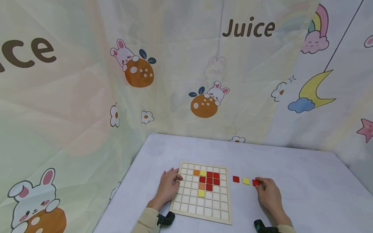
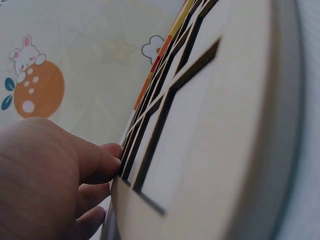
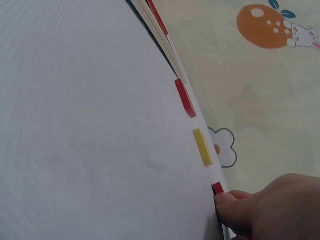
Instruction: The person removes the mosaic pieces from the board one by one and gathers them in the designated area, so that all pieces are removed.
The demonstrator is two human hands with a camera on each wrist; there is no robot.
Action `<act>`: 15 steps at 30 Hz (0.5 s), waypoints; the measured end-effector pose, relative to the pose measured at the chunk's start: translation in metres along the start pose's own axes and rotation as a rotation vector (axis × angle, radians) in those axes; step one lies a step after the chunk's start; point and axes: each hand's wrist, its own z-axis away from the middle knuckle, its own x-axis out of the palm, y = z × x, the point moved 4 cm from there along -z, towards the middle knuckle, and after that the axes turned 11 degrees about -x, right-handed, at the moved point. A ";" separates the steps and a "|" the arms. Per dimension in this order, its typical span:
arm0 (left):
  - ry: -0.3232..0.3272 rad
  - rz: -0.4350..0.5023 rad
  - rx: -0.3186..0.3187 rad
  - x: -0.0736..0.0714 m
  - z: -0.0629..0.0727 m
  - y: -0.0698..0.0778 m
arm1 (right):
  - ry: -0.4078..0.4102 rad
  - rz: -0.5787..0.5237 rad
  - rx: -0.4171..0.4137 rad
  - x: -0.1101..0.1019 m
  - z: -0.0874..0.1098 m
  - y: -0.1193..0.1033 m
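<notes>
A wooden grid board (image 1: 230, 207) lies flat on the table, its cells mostly white, with several red tiles (image 1: 209, 187), two yellow, one orange and one light-orange tile set in the upper middle. My left hand (image 1: 168, 186) touches the board's left edge with loosely bent fingers; the left wrist view shows its fingertips against the wooden border (image 2: 240, 125). To the right of the board, my right hand (image 1: 269, 194) pinches a small red square tile (image 1: 255, 183) between thumb and fingers at table level. Left of it lie a yellow tile (image 1: 246, 181) and another red tile (image 1: 236, 179).
A pale cloth covers the table (image 1: 314, 181). Printed fabric (image 1: 175, 64) with rabbits, oranges and a moon hangs behind and to the left. Each wrist carries a dark strapped device (image 1: 166, 219).
</notes>
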 end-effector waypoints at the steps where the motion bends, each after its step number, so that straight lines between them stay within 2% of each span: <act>1: 0.000 0.000 0.000 0.000 0.000 0.000 | 0.001 -0.001 0.000 0.000 0.000 0.000; 11: -0.007 0.003 0.002 -0.001 0.000 0.000 | 0.017 -0.010 0.007 -0.001 0.002 0.000; 15: 0.013 0.006 0.033 -0.001 0.000 0.000 | 0.017 -0.014 0.020 -0.002 0.003 0.000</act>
